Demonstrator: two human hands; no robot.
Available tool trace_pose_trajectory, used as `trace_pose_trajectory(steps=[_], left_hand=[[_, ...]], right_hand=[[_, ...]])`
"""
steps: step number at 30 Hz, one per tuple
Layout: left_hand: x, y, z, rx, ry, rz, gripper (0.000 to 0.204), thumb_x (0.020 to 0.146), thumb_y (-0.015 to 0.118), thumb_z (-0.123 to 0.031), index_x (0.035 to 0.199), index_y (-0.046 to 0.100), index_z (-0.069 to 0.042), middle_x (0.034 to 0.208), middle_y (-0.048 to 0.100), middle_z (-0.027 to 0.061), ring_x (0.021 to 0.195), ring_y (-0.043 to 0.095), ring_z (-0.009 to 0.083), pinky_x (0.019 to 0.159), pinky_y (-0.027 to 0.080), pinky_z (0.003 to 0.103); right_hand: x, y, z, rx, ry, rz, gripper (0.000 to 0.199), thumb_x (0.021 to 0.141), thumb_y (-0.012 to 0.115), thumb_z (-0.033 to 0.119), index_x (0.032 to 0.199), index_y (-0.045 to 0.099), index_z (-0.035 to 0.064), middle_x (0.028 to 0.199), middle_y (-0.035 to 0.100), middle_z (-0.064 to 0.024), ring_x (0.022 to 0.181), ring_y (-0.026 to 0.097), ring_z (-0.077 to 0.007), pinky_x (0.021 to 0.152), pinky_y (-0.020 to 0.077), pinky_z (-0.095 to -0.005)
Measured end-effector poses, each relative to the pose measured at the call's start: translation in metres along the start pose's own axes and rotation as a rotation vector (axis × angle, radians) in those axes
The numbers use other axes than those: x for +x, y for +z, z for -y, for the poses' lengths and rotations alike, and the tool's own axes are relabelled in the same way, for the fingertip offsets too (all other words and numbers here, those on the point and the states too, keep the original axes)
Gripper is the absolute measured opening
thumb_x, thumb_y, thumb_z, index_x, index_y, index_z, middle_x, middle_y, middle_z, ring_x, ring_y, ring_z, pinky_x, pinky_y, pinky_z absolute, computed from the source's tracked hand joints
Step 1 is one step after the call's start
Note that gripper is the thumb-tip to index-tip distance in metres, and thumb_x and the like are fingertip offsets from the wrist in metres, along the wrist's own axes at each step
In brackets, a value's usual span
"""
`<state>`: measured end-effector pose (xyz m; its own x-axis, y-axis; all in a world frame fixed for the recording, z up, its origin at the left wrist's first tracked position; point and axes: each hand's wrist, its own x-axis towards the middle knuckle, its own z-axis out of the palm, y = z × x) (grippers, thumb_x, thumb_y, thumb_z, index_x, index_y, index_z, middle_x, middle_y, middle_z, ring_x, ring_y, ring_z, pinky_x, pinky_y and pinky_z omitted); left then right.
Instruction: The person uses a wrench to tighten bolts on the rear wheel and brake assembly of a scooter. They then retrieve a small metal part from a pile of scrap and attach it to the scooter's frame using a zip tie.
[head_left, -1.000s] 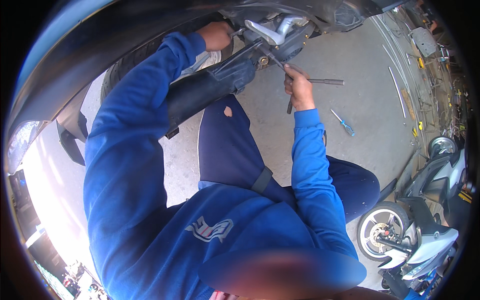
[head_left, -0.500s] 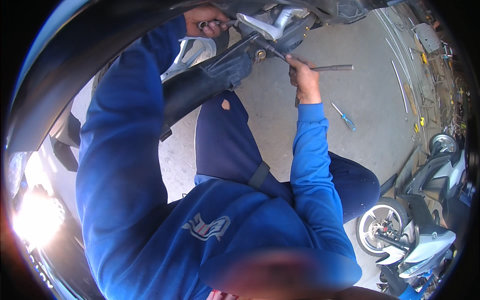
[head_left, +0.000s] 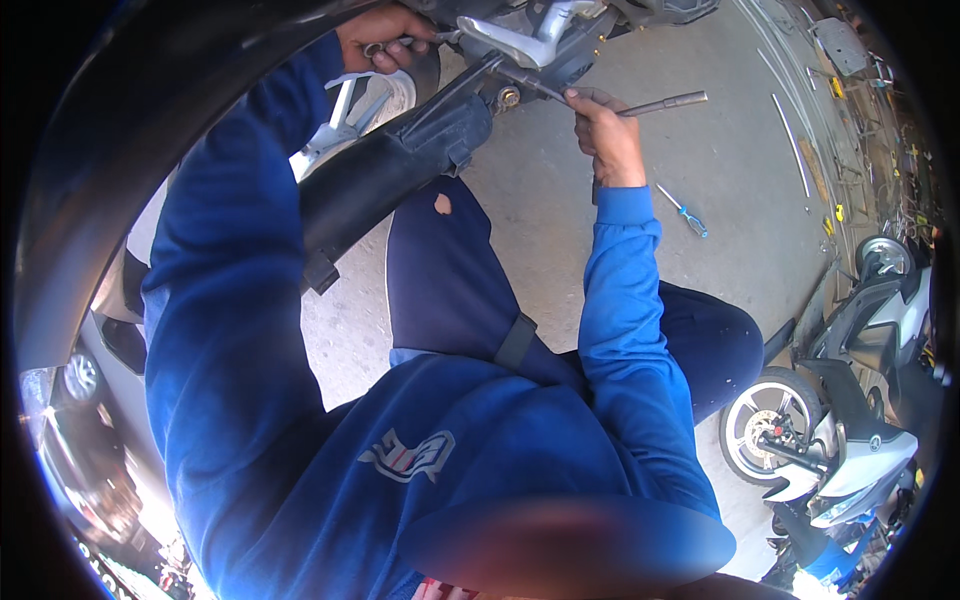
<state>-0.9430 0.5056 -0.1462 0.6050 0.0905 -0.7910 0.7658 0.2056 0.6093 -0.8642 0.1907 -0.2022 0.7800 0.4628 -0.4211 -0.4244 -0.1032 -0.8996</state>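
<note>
My left hand [head_left: 388,38], at the top, is closed round a spanner [head_left: 374,50] whose ring end shows by the fingers. Its other end reaches toward the motorcycle's silver footrest bracket [head_left: 510,42]. My right hand [head_left: 608,135] grips a T-handle socket wrench [head_left: 665,104]. Its shaft slants up and left to the underside near that bracket, where the tip's seat is hard to make out. One arm of the handle sticks out to the right of my fist. Just below the shaft is a brass-coloured bolt [head_left: 508,98], beside the black exhaust muffler [head_left: 385,165].
A blue-handled screwdriver [head_left: 690,220] lies on the concrete floor [head_left: 730,150] right of my right hand. Farther right stands a white and black motorcycle [head_left: 850,440]. Metal rods [head_left: 792,145] and assorted tools line the far right. Dark bodywork [head_left: 110,180] curves over my left arm.
The T-handle's protruding arm has turned, its outer end now tilted upward. My left hand and the motorcycle parts appear slightly farther left and up as the view shifts.
</note>
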Motion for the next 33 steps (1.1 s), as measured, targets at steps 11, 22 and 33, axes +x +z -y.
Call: trace_pose_trajectory(steps=[11, 22, 33], left_hand=[[0.017, -0.023, 0.000, -0.135, 0.044, 0.218, 0.024, 0.094, 0.047, -0.007, 0.115, 0.042, 0.005, 0.085, 0.048, 0.0055, 0.051, 0.038, 0.0013, 0.032, 0.028, 0.015], [0.024, -0.024, 0.007, -0.274, 0.054, 0.100, 0.029, 0.098, 0.044, -0.008, 0.124, 0.042, 0.004, 0.092, 0.052, 0.0063, 0.051, 0.038, 0.0014, 0.034, 0.032, 0.015], [0.013, -0.005, 0.018, 0.722, 0.229, -0.177, 0.034, 0.089, 0.067, -0.030, 0.108, 0.064, -0.002, 0.074, 0.051, 0.0006, 0.051, 0.041, 0.0070, 0.046, 0.036, 0.024]], right_hand=[[-0.012, 0.005, -0.023, -0.408, -0.598, 0.053, 0.015, 0.088, 0.066, 0.018, 0.094, 0.064, 0.0039, 0.062, 0.054, 0.0011, 0.058, 0.046, -0.0064, 0.051, 0.0357, -0.0246], [-0.011, 0.003, -0.044, -0.746, -0.928, -0.017, 0.017, 0.081, 0.069, 0.016, 0.096, 0.060, 0.0133, 0.071, 0.066, -0.0123, 0.066, 0.063, -0.0365, 0.056, 0.0494, -0.0436], [-0.011, 0.008, -0.046, -0.683, -0.853, -0.094, 0.017, 0.082, 0.071, 0.014, 0.098, 0.066, 0.0093, 0.073, 0.069, -0.0108, 0.066, 0.068, -0.0262, 0.057, 0.0498, -0.0331]])
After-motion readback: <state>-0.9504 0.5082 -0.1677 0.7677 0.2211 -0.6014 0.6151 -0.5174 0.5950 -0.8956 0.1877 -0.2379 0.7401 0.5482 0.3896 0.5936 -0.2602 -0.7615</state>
